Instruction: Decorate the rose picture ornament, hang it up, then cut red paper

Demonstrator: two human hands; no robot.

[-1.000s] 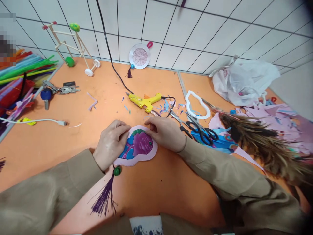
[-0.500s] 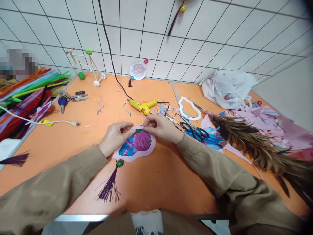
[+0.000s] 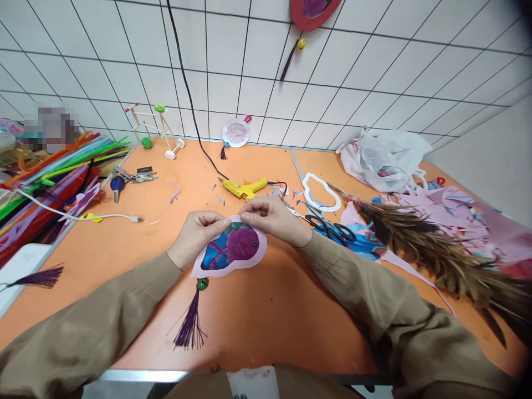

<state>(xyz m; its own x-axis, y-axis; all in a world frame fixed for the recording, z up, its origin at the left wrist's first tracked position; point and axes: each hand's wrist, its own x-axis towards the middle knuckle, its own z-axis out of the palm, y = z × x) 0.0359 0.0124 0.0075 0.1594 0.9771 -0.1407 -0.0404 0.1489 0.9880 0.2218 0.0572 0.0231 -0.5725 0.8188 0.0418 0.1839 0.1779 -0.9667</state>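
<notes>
A gourd-shaped ornament with a pale pink border and a purple and blue picture is held tilted over the orange table. My left hand pinches its upper left edge between thumb and fingers. At the top edge, my right hand has its fingertips closed on the border. From the ornament's lower left end hang a green bell and a dark purple tassel. Just beyond the hands lies a yellow glue gun with a black cord.
Scissors, a white gourd-shaped frame and a brown feather duster lie to the right. A plastic bag stands at the back right. Keys, a white cable and colourful pipe cleaners are at the left.
The view has tipped up, showing more of the red ornament on the wall. Both hands keep hold of the ornament, which has turned slightly so its picture faces me more.
</notes>
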